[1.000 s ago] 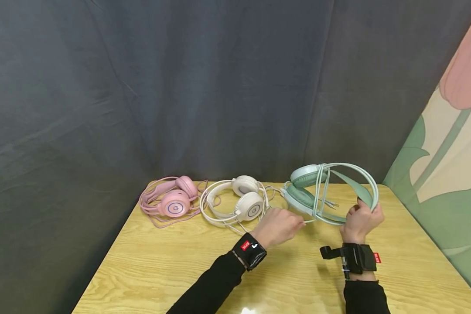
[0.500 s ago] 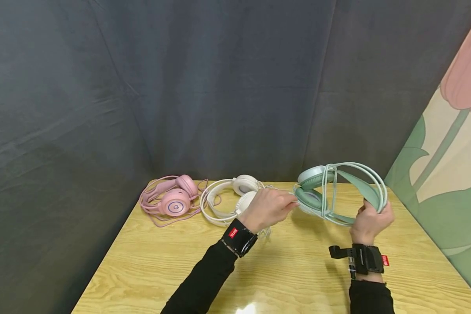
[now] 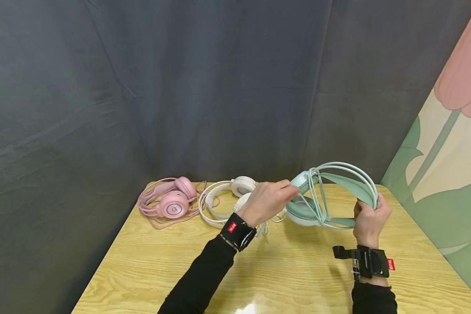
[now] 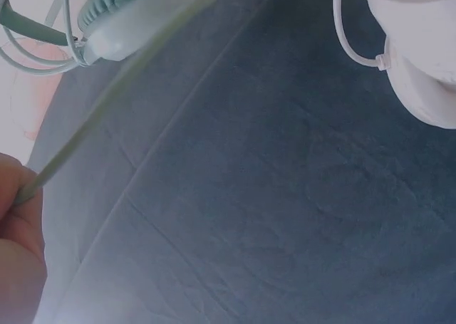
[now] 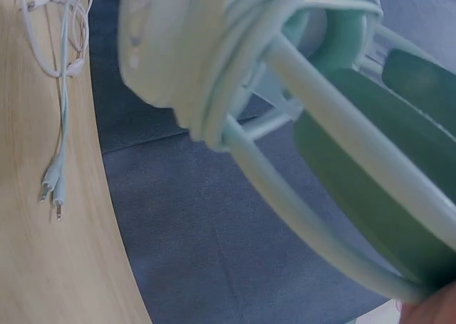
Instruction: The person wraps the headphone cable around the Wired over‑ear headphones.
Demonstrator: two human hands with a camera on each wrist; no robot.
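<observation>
Light green headphones are held up off the table at the right, tilted, with cable wound around the frame beside the ear cups. My right hand grips their headband at the far right end. Between thumb and fingers, my left hand pinches a strand of the green cable, which runs from the hand to the headphones in the left wrist view. The cable's two plugs dangle free in the right wrist view. Partly hidden behind my left hand lie white headphones.
Pink headphones with a loose pink cord lie at the table's back left. A dark grey curtain hangs along the back edge of the wooden table. On the right stands a flower-patterned panel.
My left hand has risen with the cable strand, and the plugs now hang below it instead of beside the ear cups. My right hand has shifted slightly right with the headband.
</observation>
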